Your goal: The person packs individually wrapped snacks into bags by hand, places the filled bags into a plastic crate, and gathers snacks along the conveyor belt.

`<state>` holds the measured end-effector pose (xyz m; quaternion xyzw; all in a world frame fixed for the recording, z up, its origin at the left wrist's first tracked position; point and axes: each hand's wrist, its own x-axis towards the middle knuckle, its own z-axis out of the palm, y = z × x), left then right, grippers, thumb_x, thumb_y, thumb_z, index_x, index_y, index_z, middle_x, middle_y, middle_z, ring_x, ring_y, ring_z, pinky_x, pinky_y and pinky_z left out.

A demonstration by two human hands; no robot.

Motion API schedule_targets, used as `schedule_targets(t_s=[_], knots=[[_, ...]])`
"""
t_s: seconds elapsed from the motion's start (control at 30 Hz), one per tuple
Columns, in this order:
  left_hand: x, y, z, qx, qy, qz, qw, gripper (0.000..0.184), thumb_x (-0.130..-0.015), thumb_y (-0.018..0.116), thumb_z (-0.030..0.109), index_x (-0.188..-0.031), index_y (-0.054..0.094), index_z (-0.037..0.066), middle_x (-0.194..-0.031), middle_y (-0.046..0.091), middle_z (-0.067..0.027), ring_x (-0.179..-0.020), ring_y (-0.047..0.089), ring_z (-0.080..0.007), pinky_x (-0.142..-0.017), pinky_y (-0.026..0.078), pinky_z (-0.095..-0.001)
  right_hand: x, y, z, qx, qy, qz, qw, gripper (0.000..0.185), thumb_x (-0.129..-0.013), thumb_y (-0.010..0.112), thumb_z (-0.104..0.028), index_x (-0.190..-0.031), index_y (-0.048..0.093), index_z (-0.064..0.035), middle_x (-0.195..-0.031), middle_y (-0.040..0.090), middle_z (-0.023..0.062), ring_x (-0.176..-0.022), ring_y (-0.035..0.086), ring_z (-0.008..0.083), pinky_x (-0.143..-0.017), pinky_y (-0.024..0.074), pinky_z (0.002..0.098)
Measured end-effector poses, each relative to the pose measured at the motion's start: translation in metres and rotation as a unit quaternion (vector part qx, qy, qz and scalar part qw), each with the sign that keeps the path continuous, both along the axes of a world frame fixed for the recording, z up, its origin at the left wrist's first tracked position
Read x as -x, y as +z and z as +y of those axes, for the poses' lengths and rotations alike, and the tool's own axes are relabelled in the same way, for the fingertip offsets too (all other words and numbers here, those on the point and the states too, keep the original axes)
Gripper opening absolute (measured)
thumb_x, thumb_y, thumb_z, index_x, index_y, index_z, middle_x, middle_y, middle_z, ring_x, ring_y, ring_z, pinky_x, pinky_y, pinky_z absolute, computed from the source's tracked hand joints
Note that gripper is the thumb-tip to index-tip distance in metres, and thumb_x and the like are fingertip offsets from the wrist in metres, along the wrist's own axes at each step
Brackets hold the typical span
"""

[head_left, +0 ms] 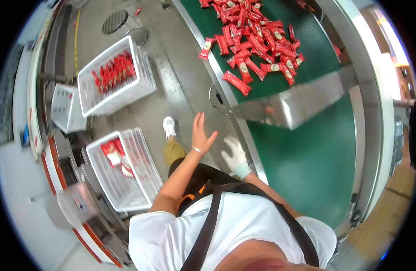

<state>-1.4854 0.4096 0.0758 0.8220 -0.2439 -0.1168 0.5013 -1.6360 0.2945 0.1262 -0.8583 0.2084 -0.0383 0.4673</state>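
My bare left hand [202,136], with a thin bracelet at the wrist, is held over the floor between the crates and the conveyor. Its fingers are stretched out and the thumb stands apart; nothing is in it. Close to the conveyor's metal edge is my right hand [235,157] in a white glove, fingers spread, also holding nothing. A heap of red wrapped packets [257,40] lies on the green conveyor belt [307,162], ahead and to the right of both hands. One red packet [237,84] lies at the near side of the heap, by a metal plate [303,101] across the belt.
At left stands a white crate [97,108] holding red packets in a row. Nearer me, another white crate [147,169] contains red-and-white bags [112,151]. A smaller white bin [63,108] and a round stool [115,21] stand farther off. Machinery with an orange-edged panel [54,169] borders the left.
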Motion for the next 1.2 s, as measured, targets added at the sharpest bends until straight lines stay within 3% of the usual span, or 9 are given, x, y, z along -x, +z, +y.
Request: schedule_targets(t_s=[0.17, 0.47, 0.7, 0.83, 0.87, 1.0, 1.07, 1.17, 1.2], knots=[[-0.19, -0.066, -0.061, -0.001, -0.038, -0.155, 0.987, 0.12, -0.058, 0.089, 0.039, -0.153, 0.02, 0.012, -0.156, 0.017, -0.0236, -0.142, 0.018, -0.0477, -0.116, 0.02, -0.0561, -0.22, -0.092, -0.018, -0.068, -0.374, -0.167, 0.91, 0.072, -0.09, 0.066, -0.026, -0.146, 0.032, 0.0034, -0.148, 0.036, 0.0254, -0.14, 0.033, 0.0357, -0.114, 0.0308, 0.0418], [-0.34, -0.084, -0.2, -0.203, -0.379, -0.232, 0.872, 0.107, -0.058, 0.076, 0.068, -0.15, 0.031, 0.037, -0.16, 0.013, -0.0165, -0.145, 0.008, -0.0479, -0.104, 0.008, -0.0789, -0.27, -0.143, -0.152, 0.246, -0.781, 0.057, 0.571, 0.065, -0.099, 0.05, -0.039, -0.143, 0.036, 0.0067, -0.148, 0.031, 0.0324, -0.134, 0.036, 0.0441, -0.113, 0.0297, 0.0495], [-0.383, -0.08, -0.302, -0.14, -0.532, -0.261, 0.794, 0.101, -0.063, 0.077, 0.06, -0.15, 0.027, 0.044, -0.16, 0.018, -0.008, -0.144, 0.018, -0.0425, -0.102, 0.017, -0.0794, -0.256, -0.152, -0.318, 0.169, -0.655, -0.148, 0.722, 0.059, -0.104, 0.034, -0.038, -0.149, 0.032, 0.0005, -0.155, 0.029, 0.0203, -0.142, 0.03, 0.0309, -0.117, 0.0235, 0.0386], [-0.43, -0.096, -0.339, -0.112, -0.564, -0.291, 0.764, 0.086, -0.075, 0.074, 0.034, -0.147, 0.029, 0.045, -0.16, 0.017, -0.0069, -0.144, 0.02, -0.0401, -0.099, 0.023, -0.0808, -0.389, -0.1, -0.403, -0.17, -0.702, -0.332, 0.606, 0.057, -0.104, 0.032, -0.033, -0.15, 0.029, 0.0009, -0.155, 0.032, 0.0166, -0.142, 0.031, 0.0276, -0.118, 0.0244, 0.0377], [-0.451, -0.092, -0.35, -0.116, -0.564, -0.3, 0.76, 0.083, -0.076, 0.073, 0.032, -0.146, 0.031, 0.045, -0.16, 0.019, -0.0071, -0.143, 0.022, -0.0403, -0.101, 0.024, -0.0789, -0.386, -0.135, -0.408, 0.201, -0.586, -0.137, 0.773, 0.056, -0.104, 0.034, -0.03, -0.15, 0.028, 0.001, -0.154, 0.034, 0.0159, -0.139, 0.036, 0.026, -0.116, 0.0286, 0.0383], [-0.544, -0.106, -0.403, -0.116, -0.567, -0.436, 0.689, 0.071, -0.08, 0.067, 0.031, -0.143, 0.037, 0.042, -0.159, 0.023, -0.0085, -0.143, 0.023, -0.0404, -0.108, 0.024, -0.071, -0.454, -0.169, -0.453, 0.213, -0.553, -0.212, 0.777, 0.059, -0.103, 0.04, -0.031, -0.151, 0.027, 0.0008, -0.154, 0.034, 0.0151, -0.139, 0.036, 0.0266, -0.116, 0.0278, 0.0389], [-0.624, -0.116, -0.437, -0.034, -0.527, -0.416, 0.74, 0.063, -0.084, 0.06, 0.033, -0.143, 0.039, 0.039, -0.159, 0.024, -0.0099, -0.145, 0.02, -0.0405, -0.113, 0.023, -0.0627, -0.546, -0.145, -0.468, -0.004, -0.632, -0.25, 0.734, 0.057, -0.104, 0.039, -0.029, -0.151, 0.027, 0.0013, -0.156, 0.03, 0.0147, -0.141, 0.033, 0.0257, -0.116, 0.0258, 0.0381], [-0.737, -0.088, -0.495, -0.005, -0.481, -0.421, 0.769, 0.052, -0.091, 0.054, 0.041, -0.142, 0.044, 0.035, -0.157, 0.029, -0.0125, -0.142, 0.024, -0.0464, -0.115, 0.023, -0.0559, -0.63, -0.171, -0.539, 0.3, -0.464, -0.232, 0.801, 0.057, -0.104, 0.038, -0.033, -0.151, 0.028, -0.002, -0.156, 0.031, 0.012, -0.131, 0.042, 0.0206, -0.109, 0.0323, 0.0342], [-0.758, -0.075, -0.525, 0.034, -0.478, -0.177, 0.859, 0.055, -0.093, 0.056, 0.03, -0.141, 0.046, 0.004, -0.147, 0.043, -0.0178, -0.14, 0.033, -0.0371, -0.114, 0.028, -0.0471, -0.652, -0.175, -0.558, 0.1, -0.524, -0.252, 0.807, 0.056, -0.103, 0.038, -0.029, -0.152, 0.027, -0.0048, -0.156, 0.029, 0.0112, -0.129, 0.043, 0.0204, -0.109, 0.0339, 0.034]])
